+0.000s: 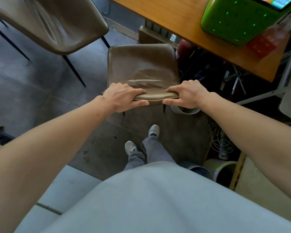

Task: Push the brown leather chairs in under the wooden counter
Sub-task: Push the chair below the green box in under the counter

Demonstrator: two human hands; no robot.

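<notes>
A brown leather chair (141,64) stands in front of me, its seat facing the wooden counter (180,19) at the upper right. My left hand (123,97) grips the left part of the chair's backrest top. My right hand (186,94) grips the right part of the same edge. The seat's front edge lies near the counter's edge, mostly out from under it. A second brown leather chair (57,22) with thin black legs stands at the upper left, apart from the counter.
A green box with lit dots (238,19) and a red packet (265,42) sit on the counter. Below it are a red cylinder (183,47), metal frames and cables (220,142). Buckets (223,170) stand at my right. My feet (141,140) are on grey floor.
</notes>
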